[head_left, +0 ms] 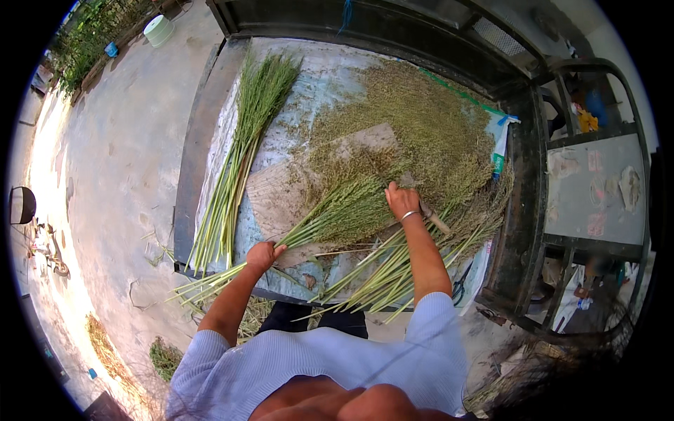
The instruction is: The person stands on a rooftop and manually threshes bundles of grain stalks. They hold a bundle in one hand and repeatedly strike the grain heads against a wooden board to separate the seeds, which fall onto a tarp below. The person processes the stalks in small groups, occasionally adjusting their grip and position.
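Observation:
My left hand point(262, 256) is closed around the lower stalks of a bundle of green seed-headed stalks point(345, 214). The bundle slants up to the right, its bushy heads fanned over a flat brown board point(270, 200). Beside those heads, my right hand point(401, 200) is closed, with a short, thick wooden stick point(435, 219) coming out by the wrist; its other end is hidden. Under my right forearm, more cut stalks point(372, 274) lie with their ends toward me. Loose seeds and bits of heads point(428, 119) are heaped beyond my hands.
A second bundle of stalks point(246, 133) lies on the left of the pale sheet point(326, 59), which covers a dark metal cart bed. A metal frame point(523, 210) rises on the right. Scissors point(460, 286) lie near the right front edge. A white tub point(159, 30) stands far left.

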A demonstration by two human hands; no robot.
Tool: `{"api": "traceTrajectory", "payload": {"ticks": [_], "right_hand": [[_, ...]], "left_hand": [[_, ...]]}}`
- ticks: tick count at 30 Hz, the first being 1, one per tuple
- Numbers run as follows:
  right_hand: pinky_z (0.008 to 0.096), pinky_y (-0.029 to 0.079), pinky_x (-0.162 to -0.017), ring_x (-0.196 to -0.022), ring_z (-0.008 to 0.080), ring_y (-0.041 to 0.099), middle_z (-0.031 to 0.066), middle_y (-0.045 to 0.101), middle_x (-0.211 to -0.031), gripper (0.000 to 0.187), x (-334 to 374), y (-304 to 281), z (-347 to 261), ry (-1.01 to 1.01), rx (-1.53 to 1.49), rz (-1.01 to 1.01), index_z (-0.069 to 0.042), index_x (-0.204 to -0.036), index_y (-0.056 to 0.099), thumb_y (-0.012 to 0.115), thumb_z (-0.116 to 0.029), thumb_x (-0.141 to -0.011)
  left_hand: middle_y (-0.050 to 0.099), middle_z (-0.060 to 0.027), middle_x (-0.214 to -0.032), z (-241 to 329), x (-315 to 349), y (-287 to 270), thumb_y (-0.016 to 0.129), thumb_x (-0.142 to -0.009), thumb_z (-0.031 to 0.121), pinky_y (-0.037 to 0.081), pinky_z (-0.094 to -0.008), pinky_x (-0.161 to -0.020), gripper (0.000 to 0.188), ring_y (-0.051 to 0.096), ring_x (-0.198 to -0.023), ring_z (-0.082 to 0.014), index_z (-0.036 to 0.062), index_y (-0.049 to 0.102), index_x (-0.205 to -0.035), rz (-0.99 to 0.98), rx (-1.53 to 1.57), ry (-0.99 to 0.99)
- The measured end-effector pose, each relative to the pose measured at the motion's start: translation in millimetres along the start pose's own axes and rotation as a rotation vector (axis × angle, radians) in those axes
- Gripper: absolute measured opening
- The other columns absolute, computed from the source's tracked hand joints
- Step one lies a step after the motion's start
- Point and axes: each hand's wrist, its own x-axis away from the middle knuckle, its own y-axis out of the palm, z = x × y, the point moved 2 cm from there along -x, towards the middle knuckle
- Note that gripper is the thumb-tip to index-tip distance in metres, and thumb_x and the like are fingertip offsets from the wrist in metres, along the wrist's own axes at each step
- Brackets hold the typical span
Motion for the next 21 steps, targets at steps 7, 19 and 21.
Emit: {"api": "traceTrajectory", "payload": {"ticks": [7, 19, 21], "right_hand": [[0.0396, 0.039, -0.051, -0.042, 0.0247, 0.047, 0.0071, 0.049, -0.047, 0.024, 38.7, -37.8, -112.4, -0.149, -0.285, 0.253, -0.01, -0.076, 0.042, 0.057, -0.027, -0.084], [0.0386, 0.037, -0.034, -0.034, 0.0228, 0.043, 0.0068, 0.043, -0.04, 0.024, 11.0, 13.9, -30.6, 0.22, -0.136, 0.078, -0.01, -0.081, 0.043, 0.052, -0.03, -0.088], [0.0372, 0.037, -0.038, -0.035, 0.0232, 0.042, 0.0061, 0.044, -0.042, 0.025, 14.0, -25.6, -73.8, 0.122, -0.124, 0.118, -0.01, -0.078, 0.041, 0.056, -0.029, -0.085]], "left_hand": [[0.063, -0.0171, -0.079, -1.1, 5.1, 11.4, 0.042, -0.081, 0.059, 0.047, -0.0422, -0.068, 0.058, 0.06, -0.079, -0.0336, 0.0062, 0.064, -0.082, 0.007, 0.001, -0.049], [0.063, -0.0172, -0.081, -0.5, -0.1, 16.8, 0.041, -0.081, 0.06, 0.046, -0.0438, -0.069, 0.058, 0.06, -0.081, -0.0334, 0.0074, 0.064, -0.087, -0.015, -0.01, -0.026], [0.063, -0.017, -0.08, -2.2, 7.8, 14.1, 0.04, -0.081, 0.06, 0.046, -0.0439, -0.069, 0.058, 0.06, -0.079, -0.0339, 0.0068, 0.064, -0.086, 0.048, 0.007, -0.055]]}}
